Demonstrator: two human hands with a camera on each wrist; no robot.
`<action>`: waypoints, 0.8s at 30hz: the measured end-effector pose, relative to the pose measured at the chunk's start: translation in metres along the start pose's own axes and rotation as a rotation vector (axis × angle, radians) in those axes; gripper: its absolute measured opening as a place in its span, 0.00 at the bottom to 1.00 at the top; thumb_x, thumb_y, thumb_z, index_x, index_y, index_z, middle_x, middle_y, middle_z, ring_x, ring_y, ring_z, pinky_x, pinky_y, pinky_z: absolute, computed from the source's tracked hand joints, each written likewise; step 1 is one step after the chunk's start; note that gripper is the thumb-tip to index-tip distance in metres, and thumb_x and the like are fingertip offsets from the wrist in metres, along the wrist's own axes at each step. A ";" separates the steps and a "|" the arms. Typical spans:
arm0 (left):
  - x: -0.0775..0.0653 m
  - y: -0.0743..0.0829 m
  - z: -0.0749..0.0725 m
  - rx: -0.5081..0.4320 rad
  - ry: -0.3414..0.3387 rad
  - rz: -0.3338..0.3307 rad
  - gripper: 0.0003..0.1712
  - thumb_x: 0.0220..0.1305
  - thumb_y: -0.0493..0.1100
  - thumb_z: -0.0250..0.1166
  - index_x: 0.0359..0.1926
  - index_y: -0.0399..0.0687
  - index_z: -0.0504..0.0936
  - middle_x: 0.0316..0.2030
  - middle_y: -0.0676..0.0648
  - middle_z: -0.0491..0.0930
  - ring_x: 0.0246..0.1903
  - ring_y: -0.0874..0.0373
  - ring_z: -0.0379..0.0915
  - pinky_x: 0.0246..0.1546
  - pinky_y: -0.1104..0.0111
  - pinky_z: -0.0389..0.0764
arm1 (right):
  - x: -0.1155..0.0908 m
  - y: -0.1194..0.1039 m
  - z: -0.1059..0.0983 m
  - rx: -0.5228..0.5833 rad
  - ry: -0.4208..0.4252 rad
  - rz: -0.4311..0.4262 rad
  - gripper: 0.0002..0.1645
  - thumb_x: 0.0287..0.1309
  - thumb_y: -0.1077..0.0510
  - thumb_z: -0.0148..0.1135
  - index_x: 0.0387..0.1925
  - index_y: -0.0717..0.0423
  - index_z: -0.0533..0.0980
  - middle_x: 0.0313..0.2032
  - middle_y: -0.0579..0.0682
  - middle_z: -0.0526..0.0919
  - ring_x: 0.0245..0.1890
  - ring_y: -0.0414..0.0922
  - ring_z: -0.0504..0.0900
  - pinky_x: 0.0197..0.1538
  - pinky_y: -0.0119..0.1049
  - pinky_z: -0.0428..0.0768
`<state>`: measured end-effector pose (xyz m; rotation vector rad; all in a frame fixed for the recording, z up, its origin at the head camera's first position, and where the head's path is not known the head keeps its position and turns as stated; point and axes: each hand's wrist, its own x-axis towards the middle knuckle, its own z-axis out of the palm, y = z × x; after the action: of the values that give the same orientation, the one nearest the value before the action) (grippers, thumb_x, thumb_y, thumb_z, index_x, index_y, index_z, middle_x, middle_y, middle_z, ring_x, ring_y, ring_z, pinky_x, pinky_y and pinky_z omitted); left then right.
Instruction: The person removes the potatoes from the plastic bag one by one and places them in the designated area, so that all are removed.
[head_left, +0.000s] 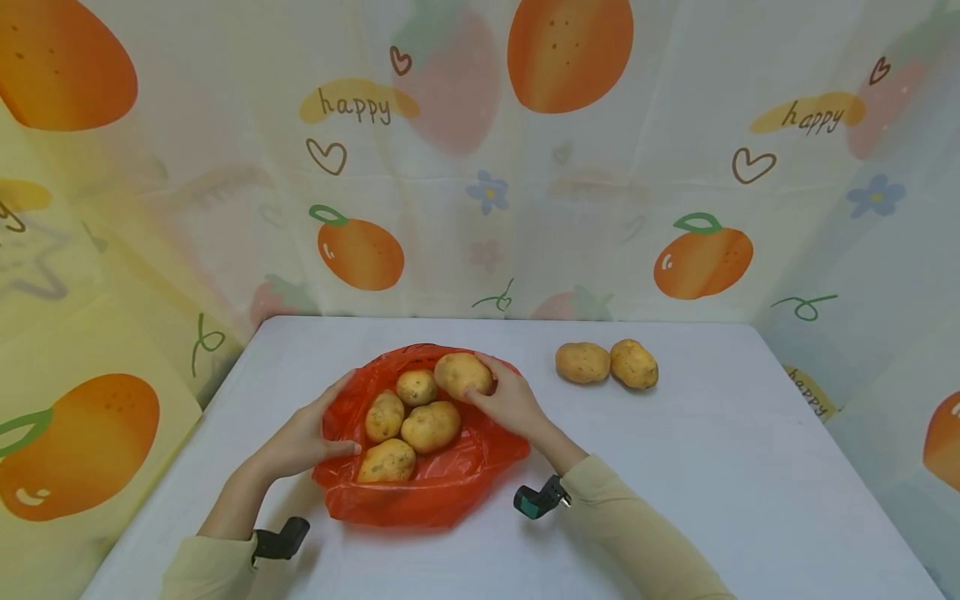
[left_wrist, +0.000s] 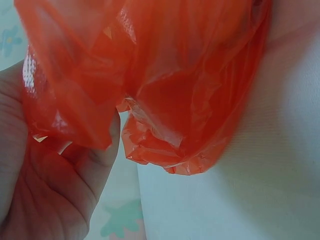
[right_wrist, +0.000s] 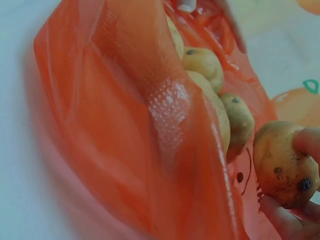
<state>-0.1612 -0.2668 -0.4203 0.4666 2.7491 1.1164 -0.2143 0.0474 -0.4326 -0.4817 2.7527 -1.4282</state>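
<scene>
A red plastic bag (head_left: 480, 467) lies with its mouth spread wide on the table. Inside it are several potatoes (head_left: 431, 427), partly covered by the bag's front edge in the right wrist view. My left hand (head_left: 311, 433) grips the bag's left rim, thumb toward the opening; the red film (left_wrist: 185, 100) hides part of its fingers in the left wrist view. With thumb and fingers my right hand (head_left: 513, 400) holds one potato (head_left: 459, 375) at the bag's back right, over the opening. Dark spots mark this held potato (right_wrist: 285, 165).
Two more potatoes, a left one (head_left: 582, 363) and a right one (head_left: 634, 364), sit side by side at the back of the white table (head_left: 712, 467), right of the bag. A fruit-print curtain (head_left: 570, 217) stands behind the table's far edge.
</scene>
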 end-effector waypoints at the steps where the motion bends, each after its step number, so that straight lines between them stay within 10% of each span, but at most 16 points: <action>1: 0.000 0.000 0.000 0.002 -0.001 0.005 0.60 0.46 0.46 0.73 0.72 0.61 0.43 0.67 0.39 0.56 0.61 0.38 0.60 0.52 0.45 0.71 | -0.001 -0.001 -0.001 0.007 0.001 -0.006 0.37 0.53 0.52 0.64 0.64 0.53 0.64 0.58 0.52 0.73 0.50 0.47 0.75 0.52 0.40 0.77; 24: 0.000 0.001 0.000 -0.017 -0.003 -0.010 0.59 0.46 0.45 0.73 0.72 0.62 0.44 0.67 0.40 0.57 0.60 0.39 0.61 0.51 0.47 0.73 | -0.018 0.005 -0.019 0.061 0.039 -0.056 0.37 0.52 0.55 0.67 0.63 0.48 0.65 0.58 0.48 0.73 0.45 0.45 0.78 0.44 0.33 0.81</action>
<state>-0.1613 -0.2661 -0.4202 0.4522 2.7336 1.1354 -0.2009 0.0701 -0.4283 -0.5391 2.7362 -1.5451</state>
